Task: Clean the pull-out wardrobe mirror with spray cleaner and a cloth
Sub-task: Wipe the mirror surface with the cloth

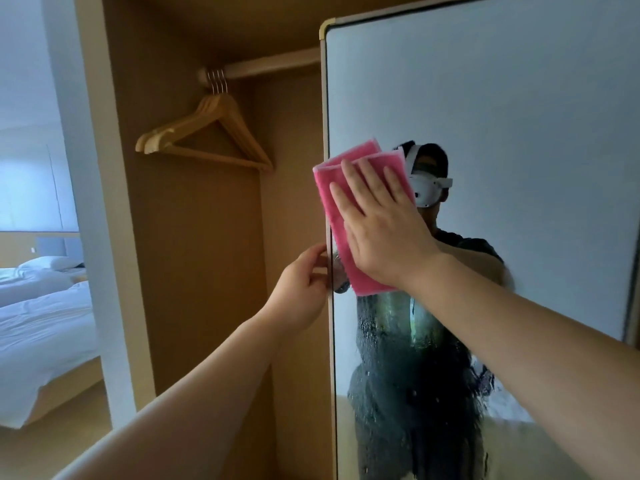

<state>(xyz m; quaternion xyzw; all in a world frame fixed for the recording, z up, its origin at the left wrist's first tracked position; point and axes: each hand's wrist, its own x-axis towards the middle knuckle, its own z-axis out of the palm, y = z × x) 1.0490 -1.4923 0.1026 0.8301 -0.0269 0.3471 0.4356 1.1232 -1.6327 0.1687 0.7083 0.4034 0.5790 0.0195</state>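
The right hand (384, 230) lies flat with its fingers spread and presses the pink cloth (327, 192) on the mirror (519, 116), mid frame. The cloth sits under the palm and pokes out up and left. The left hand (301, 289) pinches the mirror's left edge, likely to steady it. A good wipe would go down over the wet drops (398, 375). Hangers (207, 133) hang upper left.

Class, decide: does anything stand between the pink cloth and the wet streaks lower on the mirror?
Nothing visible does. The right hand presses the cloth flat on the mirror, directly above the wet streaks; the left hand grips the mirror's edge, off to the side.
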